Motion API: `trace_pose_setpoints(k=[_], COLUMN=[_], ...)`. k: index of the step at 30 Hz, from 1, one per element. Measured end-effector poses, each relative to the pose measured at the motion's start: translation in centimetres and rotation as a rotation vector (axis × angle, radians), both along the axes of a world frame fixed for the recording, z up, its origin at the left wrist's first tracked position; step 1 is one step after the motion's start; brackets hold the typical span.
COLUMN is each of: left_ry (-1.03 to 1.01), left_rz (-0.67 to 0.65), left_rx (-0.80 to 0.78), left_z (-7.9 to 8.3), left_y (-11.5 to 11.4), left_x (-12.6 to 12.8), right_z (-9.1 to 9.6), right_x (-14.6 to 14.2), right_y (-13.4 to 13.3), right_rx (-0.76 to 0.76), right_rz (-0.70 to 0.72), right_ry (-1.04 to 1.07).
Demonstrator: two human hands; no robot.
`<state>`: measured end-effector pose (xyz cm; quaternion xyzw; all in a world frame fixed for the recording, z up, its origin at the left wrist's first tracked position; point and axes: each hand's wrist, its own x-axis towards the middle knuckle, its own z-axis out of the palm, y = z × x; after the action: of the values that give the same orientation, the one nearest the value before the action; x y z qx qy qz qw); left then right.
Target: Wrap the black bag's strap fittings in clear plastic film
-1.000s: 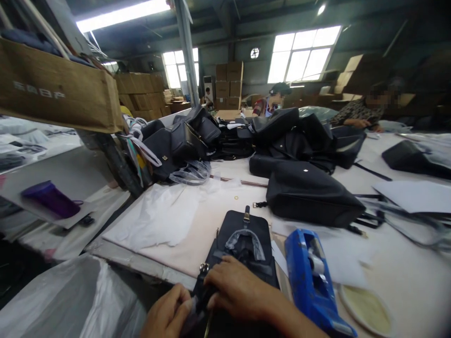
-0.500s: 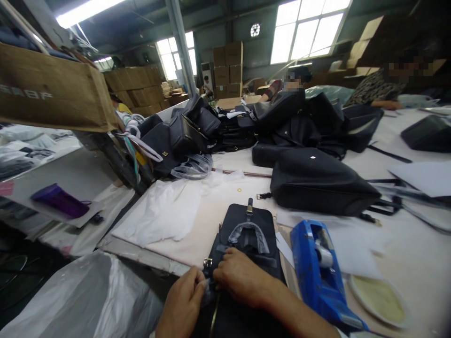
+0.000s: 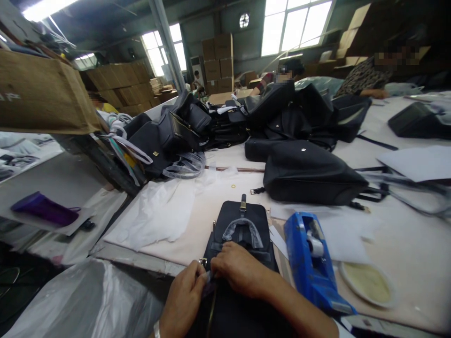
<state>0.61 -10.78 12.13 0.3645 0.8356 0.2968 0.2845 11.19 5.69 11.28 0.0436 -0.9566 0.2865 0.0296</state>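
A black bag [image 3: 243,220] lies flat on the table's near edge, its handle wrapped in clear plastic. My left hand [image 3: 183,298] pinches a small piece at the bag's left side, near a metal buckle. My right hand [image 3: 237,272] rests on the bag with its fingers curled, its fingertips meeting those of the left hand at the same spot. What the fingers pinch is too small to name.
A blue tape dispenser [image 3: 312,260] stands right of the bag, with a pale round dish [image 3: 368,284] beyond it. White paper [image 3: 158,216] lies to the left. A large black bag [image 3: 310,178] and a heap of bags [image 3: 246,122] fill the middle. Other people sit at the far side.
Both hands have moved a little up the bag and closer together. The view has shifted slightly; the bag and dispenser stay in place.
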Motion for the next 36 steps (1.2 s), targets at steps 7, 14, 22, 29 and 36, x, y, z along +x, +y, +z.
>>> trace_pose_setpoints(k=[7, 14, 22, 29, 36], left_ry=[-0.060, -0.214, -0.191, -0.167, -0.156], left_rz=[0.000, 0.008, -0.010, -0.025, 0.003], left_rx=[0.024, 0.038, 0.016, -0.021, -0.033], left_z=[-0.9, -0.5, -1.1, -2.0, -1.4], left_y=[1.9, 2.1, 2.7, 3.7, 3.3], left_x=[0.5, -0.9, -0.9, -1.4, -1.9], right_z=[-0.2, 0.1, -0.5, -0.2, -0.9], right_x=[0.2, 2.1, 2.1, 2.8, 3.3], right_y=[-0.1, 2.7, 3.0, 2.9, 1.8], right_rx=[0.127, 0.084, 0.073, 0.008, -0.202], right_rz=[-0.021, -0.279, -0.245, -0.269, -0.341], right_ry=[-0.017, 0.020, 0.057, 0.086, 0.105])
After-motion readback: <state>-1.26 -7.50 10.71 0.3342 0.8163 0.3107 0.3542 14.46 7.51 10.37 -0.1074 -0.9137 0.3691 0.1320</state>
